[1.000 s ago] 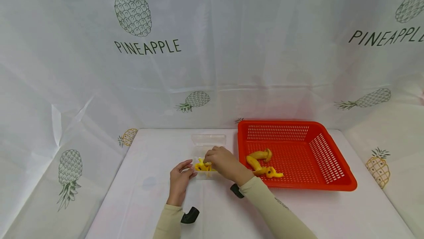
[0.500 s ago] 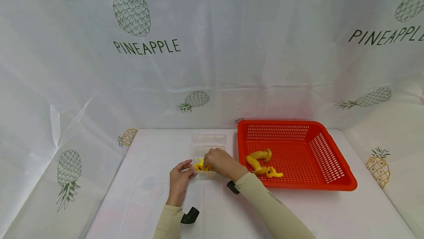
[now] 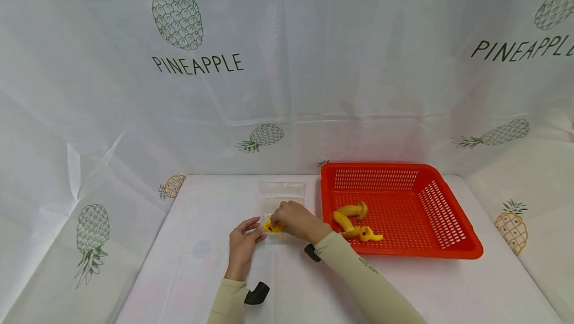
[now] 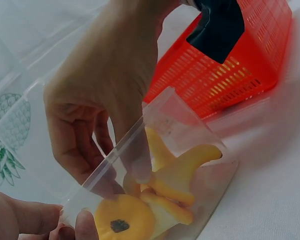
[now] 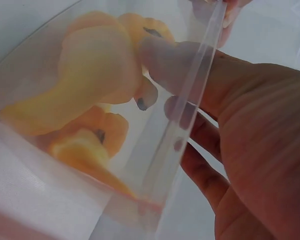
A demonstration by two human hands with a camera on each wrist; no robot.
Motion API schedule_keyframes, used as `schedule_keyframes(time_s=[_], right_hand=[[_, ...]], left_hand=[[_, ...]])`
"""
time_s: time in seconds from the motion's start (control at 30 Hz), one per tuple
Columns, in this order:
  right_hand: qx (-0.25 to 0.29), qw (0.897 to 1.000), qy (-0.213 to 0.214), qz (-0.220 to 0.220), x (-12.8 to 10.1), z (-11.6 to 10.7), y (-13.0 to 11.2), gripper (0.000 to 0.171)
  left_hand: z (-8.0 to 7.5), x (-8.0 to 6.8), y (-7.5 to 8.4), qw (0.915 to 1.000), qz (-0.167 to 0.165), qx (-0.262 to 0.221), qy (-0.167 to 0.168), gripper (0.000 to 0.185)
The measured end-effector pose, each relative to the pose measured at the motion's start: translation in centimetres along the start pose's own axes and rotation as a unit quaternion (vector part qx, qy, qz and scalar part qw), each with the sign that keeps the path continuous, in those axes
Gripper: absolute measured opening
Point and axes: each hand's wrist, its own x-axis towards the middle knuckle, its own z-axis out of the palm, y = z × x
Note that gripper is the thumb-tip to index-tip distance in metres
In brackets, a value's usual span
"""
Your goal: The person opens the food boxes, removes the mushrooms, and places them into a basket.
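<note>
A small clear plastic box (image 3: 281, 195) stands on the white table with its lid folded back. Yellow banana-shaped pieces (image 3: 271, 226) lie inside it, seen close up as yellow pieces (image 4: 175, 180) and yellow pieces (image 5: 95, 75). My left hand (image 3: 243, 243) pinches the box's near left corner between thumb and finger (image 4: 20, 220). My right hand (image 3: 293, 219) reaches over the box. One fingertip (image 5: 155, 50) is inside and presses on a yellow piece, while its other fingers stay outside the clear wall (image 5: 190, 95).
A red slotted basket (image 3: 453, 251) sits just right of the box and holds a few more yellow pieces (image 3: 352, 219). A pineapple-print white sheet covers the table and hangs behind it. Black wrist straps (image 3: 257, 294) show on both sleeves.
My right hand has slid a little to the left and further over the box. The left hand and the box have stayed put.
</note>
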Motion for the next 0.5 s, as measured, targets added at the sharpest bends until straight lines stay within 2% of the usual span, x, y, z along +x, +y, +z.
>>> schedule_keyframes(time_s=[0.2, 0.5], right_hand=[[-0.006, 1.0, 0.012, -0.004, 0.5, 0.1, -0.1, 0.018], [-0.032, 0.998, 0.05, 0.033, 1.1, 1.1, -0.8, 0.01]], left_hand=[[0.1, -0.1, 0.1, 0.9999, 0.0, 0.01, 0.005, 0.034], [0.0, -0.1, -0.1, 1.0, 0.003, 0.001, 0.002, 0.036]])
